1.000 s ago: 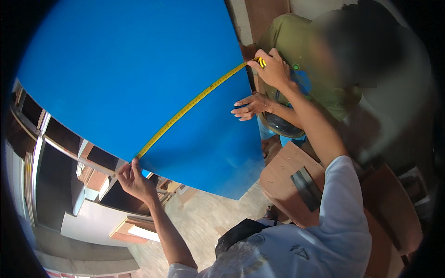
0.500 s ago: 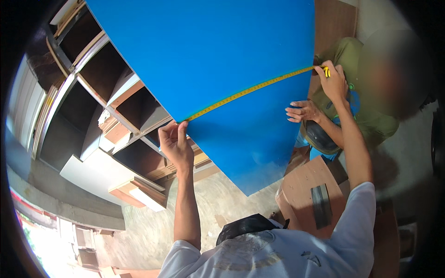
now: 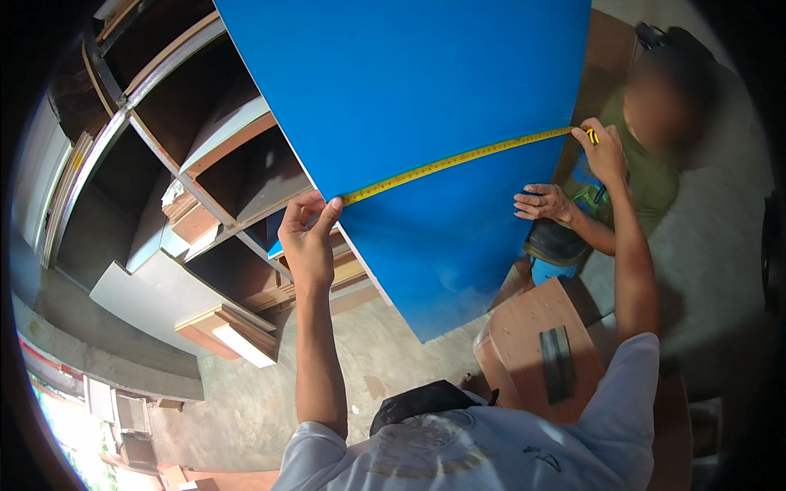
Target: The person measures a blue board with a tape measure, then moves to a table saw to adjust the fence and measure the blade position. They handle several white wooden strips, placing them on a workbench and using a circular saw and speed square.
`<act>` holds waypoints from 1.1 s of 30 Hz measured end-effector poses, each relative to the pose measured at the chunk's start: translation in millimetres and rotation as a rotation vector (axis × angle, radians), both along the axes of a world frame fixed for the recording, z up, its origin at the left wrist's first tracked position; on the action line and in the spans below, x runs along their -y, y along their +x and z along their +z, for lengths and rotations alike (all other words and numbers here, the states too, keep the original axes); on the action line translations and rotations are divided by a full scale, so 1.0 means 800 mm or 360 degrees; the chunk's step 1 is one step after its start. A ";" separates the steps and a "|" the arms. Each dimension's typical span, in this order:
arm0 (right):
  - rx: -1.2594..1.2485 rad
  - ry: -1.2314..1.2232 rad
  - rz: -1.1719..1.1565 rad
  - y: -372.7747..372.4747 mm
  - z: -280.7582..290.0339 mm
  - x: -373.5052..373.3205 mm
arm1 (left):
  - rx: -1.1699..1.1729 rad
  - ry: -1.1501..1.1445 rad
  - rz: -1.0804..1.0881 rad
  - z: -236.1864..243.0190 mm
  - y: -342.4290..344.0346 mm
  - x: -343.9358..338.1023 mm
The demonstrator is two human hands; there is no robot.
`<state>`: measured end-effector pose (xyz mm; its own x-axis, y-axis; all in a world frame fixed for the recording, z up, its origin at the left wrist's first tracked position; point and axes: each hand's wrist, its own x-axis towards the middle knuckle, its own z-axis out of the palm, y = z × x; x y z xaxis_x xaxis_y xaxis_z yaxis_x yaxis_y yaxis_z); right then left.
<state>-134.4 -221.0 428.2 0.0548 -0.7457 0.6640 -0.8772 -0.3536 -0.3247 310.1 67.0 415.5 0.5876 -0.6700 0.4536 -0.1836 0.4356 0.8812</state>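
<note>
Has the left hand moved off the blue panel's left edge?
No: judged against the panel, the left hand still holds the tape at that edge, with no clear shift.

1 blue panel (image 3: 442, 74) carries 1 yellow measuring tape (image 3: 458, 159), stretched across its face from edge to edge.

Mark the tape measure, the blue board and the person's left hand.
Tape measure (image 3: 458, 159): head view, middle of the yellow blade.
Blue board (image 3: 434, 74): head view, bare surface beyond the tape.
Left hand (image 3: 309, 236): head view, middle of the hand.
</note>
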 end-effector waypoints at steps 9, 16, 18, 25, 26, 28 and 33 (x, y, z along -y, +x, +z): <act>-0.0054 0.0096 0.0002 -0.010 0.006 -0.018 | 0.0134 0.0012 0.0122 0.015 -0.015 -0.022; -0.0068 0.0119 -0.0028 -0.005 0.018 -0.052 | 0.0017 -0.0094 0.0197 0.014 -0.029 -0.033; -0.0073 0.0126 -0.0036 -0.005 0.020 -0.061 | -0.0058 -0.0183 0.0268 0.012 -0.039 -0.032; -0.0121 0.0010 0.0084 -0.009 0.019 -0.060 | -0.0016 -0.0072 0.0193 0.024 -0.023 -0.039; -0.0126 -0.0003 0.0116 -0.008 0.014 -0.062 | -0.0041 -0.0083 0.0103 0.025 -0.014 -0.040; -0.0144 -0.0018 0.0094 -0.001 0.026 -0.074 | 0.0060 -0.0103 0.0032 0.036 -0.006 -0.042; -0.0123 0.0025 0.0134 -0.009 0.026 -0.089 | 0.0341 -0.0136 0.0066 0.071 0.006 -0.048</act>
